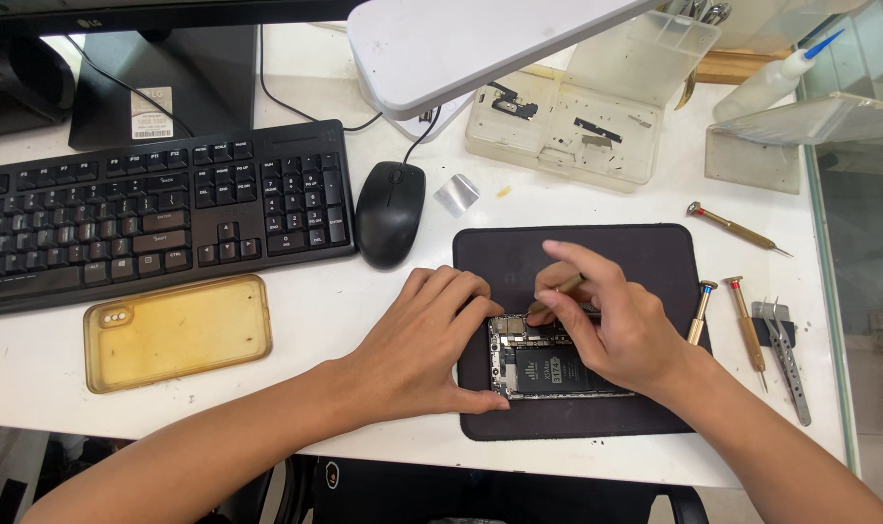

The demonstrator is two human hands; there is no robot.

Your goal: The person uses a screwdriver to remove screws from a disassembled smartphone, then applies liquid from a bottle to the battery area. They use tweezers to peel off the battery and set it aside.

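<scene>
An opened phone (543, 367) with its battery and circuit board showing lies on a dark work mat (645, 254). My left hand (432, 335) rests on the phone's left edge, thumb along the bottom corner, steadying it. My right hand (606, 315) pinches a thin gold-handled screwdriver (560, 287), its tip down at the upper part of the board. The phone's right side is hidden under my right hand.
A yellowed phone case (178, 330) lies at left below a black keyboard (150, 209). A black mouse (390, 212) sits beside the mat. Three more screwdrivers (737, 229) and tweezers (786, 354) lie right. A clear parts box (568, 121) and a glue bottle (767, 82) stand behind.
</scene>
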